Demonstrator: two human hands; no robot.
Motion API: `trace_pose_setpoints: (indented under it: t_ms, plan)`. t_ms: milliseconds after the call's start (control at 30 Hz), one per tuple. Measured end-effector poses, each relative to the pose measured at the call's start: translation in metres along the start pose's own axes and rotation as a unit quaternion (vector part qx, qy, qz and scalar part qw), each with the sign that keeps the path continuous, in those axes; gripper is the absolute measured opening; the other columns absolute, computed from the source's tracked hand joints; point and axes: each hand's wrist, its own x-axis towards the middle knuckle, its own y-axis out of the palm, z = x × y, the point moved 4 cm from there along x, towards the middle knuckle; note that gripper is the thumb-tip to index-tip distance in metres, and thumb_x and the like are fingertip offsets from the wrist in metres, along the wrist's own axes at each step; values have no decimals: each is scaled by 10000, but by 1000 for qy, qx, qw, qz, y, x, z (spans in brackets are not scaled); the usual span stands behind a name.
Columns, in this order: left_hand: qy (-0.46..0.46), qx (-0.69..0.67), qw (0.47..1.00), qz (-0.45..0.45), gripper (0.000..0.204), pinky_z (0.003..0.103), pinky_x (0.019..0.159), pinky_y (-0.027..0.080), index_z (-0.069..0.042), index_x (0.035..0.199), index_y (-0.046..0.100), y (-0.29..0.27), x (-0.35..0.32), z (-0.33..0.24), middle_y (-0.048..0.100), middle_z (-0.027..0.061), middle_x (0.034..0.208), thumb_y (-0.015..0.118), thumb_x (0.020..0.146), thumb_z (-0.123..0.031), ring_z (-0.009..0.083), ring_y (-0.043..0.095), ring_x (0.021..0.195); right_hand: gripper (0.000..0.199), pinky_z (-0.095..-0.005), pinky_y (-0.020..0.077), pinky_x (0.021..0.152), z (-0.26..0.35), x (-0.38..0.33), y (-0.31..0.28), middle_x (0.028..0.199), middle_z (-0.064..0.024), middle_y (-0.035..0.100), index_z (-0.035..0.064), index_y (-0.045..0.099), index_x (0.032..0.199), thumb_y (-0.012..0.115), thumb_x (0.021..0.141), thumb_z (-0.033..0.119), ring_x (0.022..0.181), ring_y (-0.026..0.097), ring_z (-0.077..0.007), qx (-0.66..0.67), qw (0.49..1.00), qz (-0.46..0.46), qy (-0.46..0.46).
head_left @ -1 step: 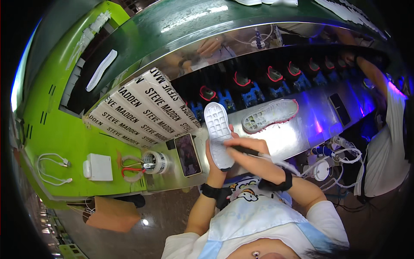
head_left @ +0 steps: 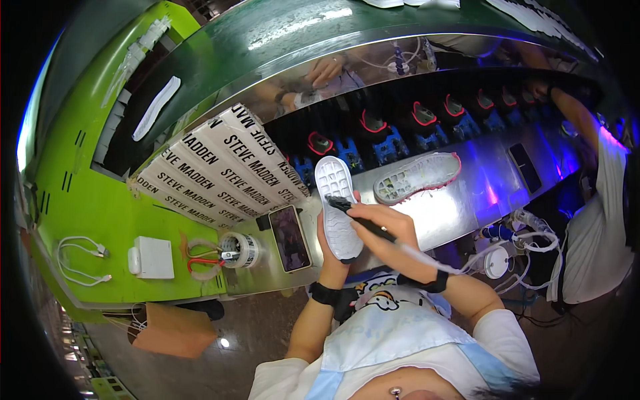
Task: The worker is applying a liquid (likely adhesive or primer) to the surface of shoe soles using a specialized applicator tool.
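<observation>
My left hand (head_left: 329, 252) is wrapped round a white shoe sole (head_left: 335, 176), held tilted up with its gridded hollow side facing me. The palm lies behind the sole, and fingertips show at its right edge. My right hand (head_left: 397, 235) grips a black-handled brush (head_left: 375, 229), with its dark bristles against the middle of the sole. A pale tube (head_left: 427, 259) trails from the brush's rear end toward the right. Beyond my right hand, a second sole (head_left: 419, 177), whitish with a pinkish-red edge, lies on the metal bench.
A printed white carton (head_left: 223, 167) stands left of the sole. A phone (head_left: 291, 239) and a tape roll (head_left: 240, 251) lie on the near left bench. Blue holders with red-rimmed parts (head_left: 390, 148) line the back. Another person's arm (head_left: 579, 119) is at the right.
The brush tip has moved up and left, and its bristles now show at mid-sole. My right hand has shifted slightly; the sole stays nearly in place.
</observation>
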Motion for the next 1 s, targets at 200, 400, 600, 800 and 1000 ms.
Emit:
trace_pose_setpoints:
  t_ms: [200, 400, 600, 800, 1000]
  plan:
    - [-131, -170, 974, 73, 614, 428, 929, 439, -31, 1373, 389, 16, 3, -7, 509, 151, 1279, 461, 895, -410, 294, 524, 1059, 174, -242, 483, 594, -4, -29, 14, 703, -28, 649, -21, 680, 902, 607, 900, 137, 651, 606, -74, 281, 880, 147, 354]
    - [-61, 5, 997, 50, 626, 374, 885, 492, 71, 1326, 405, 32, 3, -22, 564, 196, 1183, 391, 919, -404, 298, 579, 1001, 200, -224, 513, 606, -12, -31, 7, 762, -64, 677, -28, 687, 893, 541, 927, 105, 616, 631, -106, 255, 872, 243, 339]
    - [-160, 67, 977, 126, 628, 411, 843, 513, 78, 1324, 400, 32, 17, -24, 547, 229, 1186, 431, 894, -377, 325, 571, 956, 180, -223, 495, 551, -9, -13, -7, 786, -67, 668, -22, 677, 845, 548, 905, 88, 610, 642, -112, 136, 930, 306, 155]
    - [-220, 149, 959, 98, 584, 408, 837, 534, 96, 1276, 459, 57, 20, -20, 596, 243, 1156, 411, 898, -347, 329, 645, 936, 100, -289, 495, 655, 3, 2, -18, 761, -80, 655, 1, 648, 887, 581, 856, 68, 674, 626, -164, 84, 951, 297, -26]
    - [-357, 229, 906, 3, 333, 281, 763, 538, 28, 1036, 647, 58, 21, -17, 689, 140, 978, 533, 879, -243, 196, 673, 846, 107, -278, 476, 621, 9, 14, -32, 754, -80, 630, -2, 649, 866, 588, 858, 85, 644, 598, -155, 110, 950, 291, -14]
